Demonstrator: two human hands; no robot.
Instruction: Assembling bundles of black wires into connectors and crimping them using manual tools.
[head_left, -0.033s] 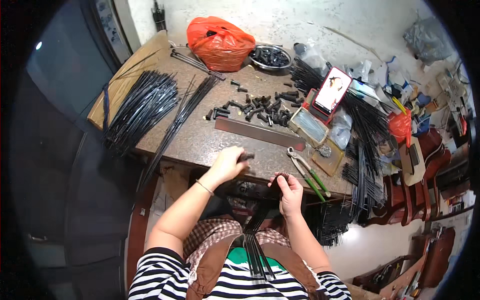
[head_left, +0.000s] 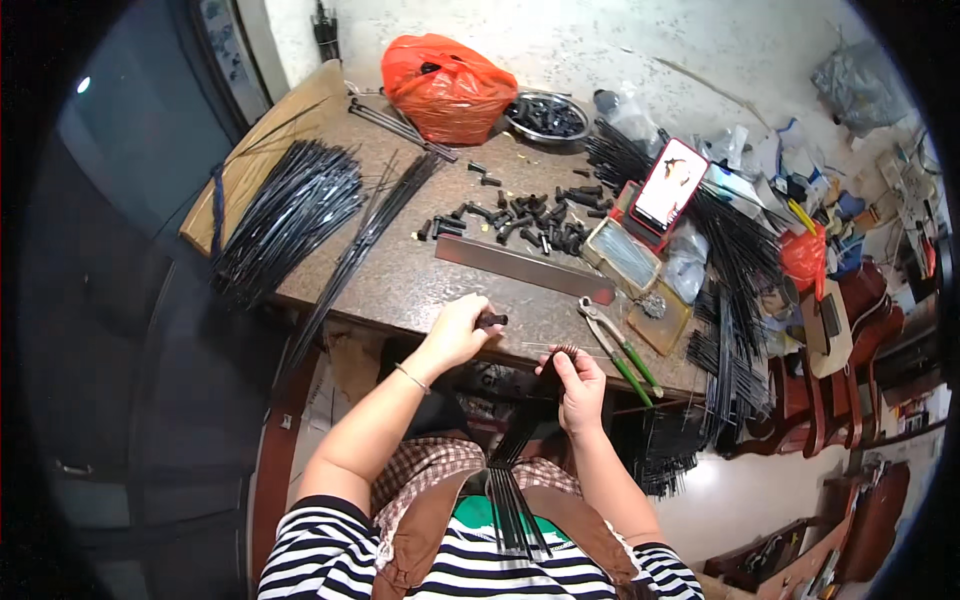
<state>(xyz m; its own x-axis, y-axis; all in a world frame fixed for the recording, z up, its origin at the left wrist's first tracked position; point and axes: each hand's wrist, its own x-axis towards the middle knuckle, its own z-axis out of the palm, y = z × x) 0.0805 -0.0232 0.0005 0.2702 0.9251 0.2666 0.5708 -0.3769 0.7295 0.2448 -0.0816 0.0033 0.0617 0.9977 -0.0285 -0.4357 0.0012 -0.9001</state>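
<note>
My left hand point(head_left: 462, 328) is closed around a short, dark, peg-like piece point(head_left: 492, 320) just over the table's front edge. To its right, my right hand point(head_left: 578, 385) pinches the upper end of a row of thin black strips point(head_left: 515, 505), which slant down over my lap. Their tips stand side by side like comb teeth at my right fingertips. A thin, pale wire point(head_left: 535, 345) runs across by these tips. The two hands are apart. Green-handled pincers point(head_left: 622, 350) lie right of my right hand.
Behind my hands, a long flat metal bar point(head_left: 525, 268) lies before scattered dark pegs point(head_left: 545, 220). Bundles of black strips point(head_left: 295, 215) lie at left, more at right. Farther back are a red plastic bag point(head_left: 450, 90), a metal bowl point(head_left: 548, 135) and a propped phone point(head_left: 670, 185).
The dark piece in my left hand, smeared in the earlier frame, now shows clearly and sits slightly lower. The whole view has shifted a little; my right hand keeps its hold.
</note>
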